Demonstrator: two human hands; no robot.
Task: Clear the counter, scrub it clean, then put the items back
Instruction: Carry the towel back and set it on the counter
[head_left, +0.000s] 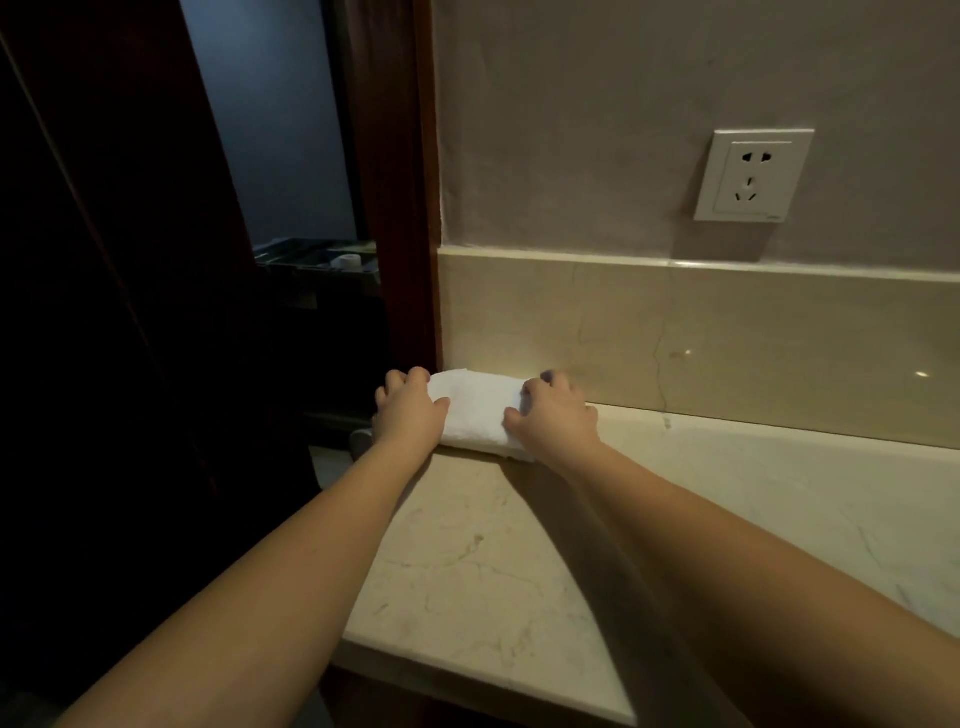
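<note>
Two bare forearms reach forward from the bottom of the view across a pale marble surface (483, 561), whose near edge curves round at the lower middle. At the far left corner of that surface, where it meets the backsplash and a dark wooden door frame (400, 208), lies a folded white cloth (475, 410). The left hand (410, 410) sits on the cloth's left end, thumb lying over the top of the fabric and fingers curled down over the far left edge, gripping it. The right hand (556, 415) sits on the right end in mirror fashion, thumb stretched inward across the cloth and fingers bent over its far side, so the cloth is pinned between both hands and pressed flat against the stone. The cloth's near edge hangs slightly past the corner of the surface on the left. Behind it rises a cream marble backsplash (727, 332) with a faint vertical crack and two small light glints. Above that, on the beige wall, a white electrical socket (753, 176) is mounted to the right. Through the doorway on the left, in dim light, a dark tray-like cart top (317, 257) holding a small white roll can just be made out.
</note>
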